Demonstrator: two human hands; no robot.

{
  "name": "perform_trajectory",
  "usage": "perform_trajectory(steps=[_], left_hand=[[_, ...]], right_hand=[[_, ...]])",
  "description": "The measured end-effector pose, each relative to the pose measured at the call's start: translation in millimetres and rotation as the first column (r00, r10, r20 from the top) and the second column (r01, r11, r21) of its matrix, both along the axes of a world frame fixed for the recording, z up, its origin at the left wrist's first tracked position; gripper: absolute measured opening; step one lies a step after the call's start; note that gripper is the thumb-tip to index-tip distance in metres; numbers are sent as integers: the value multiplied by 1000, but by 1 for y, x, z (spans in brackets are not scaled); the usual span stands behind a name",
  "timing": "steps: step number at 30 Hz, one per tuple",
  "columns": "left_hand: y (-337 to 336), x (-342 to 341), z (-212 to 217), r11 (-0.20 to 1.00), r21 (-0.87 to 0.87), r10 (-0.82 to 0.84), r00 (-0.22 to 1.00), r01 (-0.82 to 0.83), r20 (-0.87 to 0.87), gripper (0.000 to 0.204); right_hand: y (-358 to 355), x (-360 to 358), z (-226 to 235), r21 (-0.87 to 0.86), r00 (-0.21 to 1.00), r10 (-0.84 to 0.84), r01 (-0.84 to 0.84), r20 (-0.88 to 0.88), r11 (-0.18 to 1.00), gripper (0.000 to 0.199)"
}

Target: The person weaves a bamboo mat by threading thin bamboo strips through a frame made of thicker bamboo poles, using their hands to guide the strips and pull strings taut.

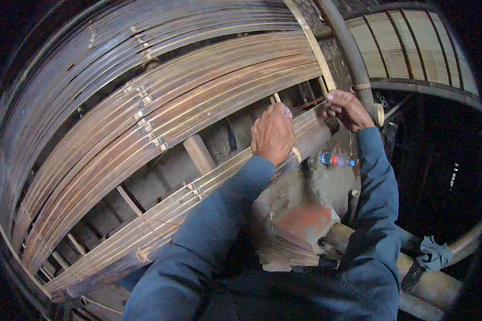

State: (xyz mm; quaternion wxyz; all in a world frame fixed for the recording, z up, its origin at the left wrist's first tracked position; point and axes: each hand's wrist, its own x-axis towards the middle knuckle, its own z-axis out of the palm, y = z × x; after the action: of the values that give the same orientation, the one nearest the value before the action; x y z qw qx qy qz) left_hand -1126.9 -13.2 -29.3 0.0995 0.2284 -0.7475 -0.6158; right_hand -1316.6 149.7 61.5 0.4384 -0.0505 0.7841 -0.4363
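My left hand [273, 135] is closed over the near band of bamboo slats [227, 162], its fingertips mostly hidden. A short pale stick [275, 98] shows just beyond its knuckles. To the right, my right hand [351, 111] is closed in a pinch at the slats' right end. Thin reddish cord [308, 105] stretches between the two hands and meets the right fingertips. A flat pale bamboo strip [315, 45] comes down from the top and ends against the right hand. Past a gap lies a wider curved panel of brown slats [182, 99], tied in rows.
A dark pole [351, 48] stands beyond my right hand. Below it a small plastic bottle [336, 160] with a blue cap lies on the ground, near a reddish block [307, 222]. Crossbars [199, 154] span the gap. Grey cloth [435, 253] hangs over a pole at lower right.
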Motion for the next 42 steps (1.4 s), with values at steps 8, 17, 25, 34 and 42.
perform_trajectory(steps=[8, 17, 25, 34, 42], left_hand=[[-19, -6, -28, 807, 538, 434, 862, -242, -263, 22], [-36, 0, -6, 939, 298, -28, 905, 169, -424, 22], [-22, -18, 73, 880, -289, -451, 854, 377, -258, 24], [43, -12, 68, 910, -389, -169, 729, -142, -663, 39], [101, 49, 134, 861, -154, -501, 755, 485, -423, 37]], right_hand=[[35, 56, -26, -626, 927, -170, 354, 334, 695, 38], [18, 82, -49, -753, 957, -42, 251, 286, 608, 59], [46, 72, -51, -91, 571, 310, -566, -760, 819, 24], [175, 75, 99, -947, 949, -268, 227, 163, 229, 51], [115, 142, 174, -913, 891, 407, 321, 201, -253, 39]])
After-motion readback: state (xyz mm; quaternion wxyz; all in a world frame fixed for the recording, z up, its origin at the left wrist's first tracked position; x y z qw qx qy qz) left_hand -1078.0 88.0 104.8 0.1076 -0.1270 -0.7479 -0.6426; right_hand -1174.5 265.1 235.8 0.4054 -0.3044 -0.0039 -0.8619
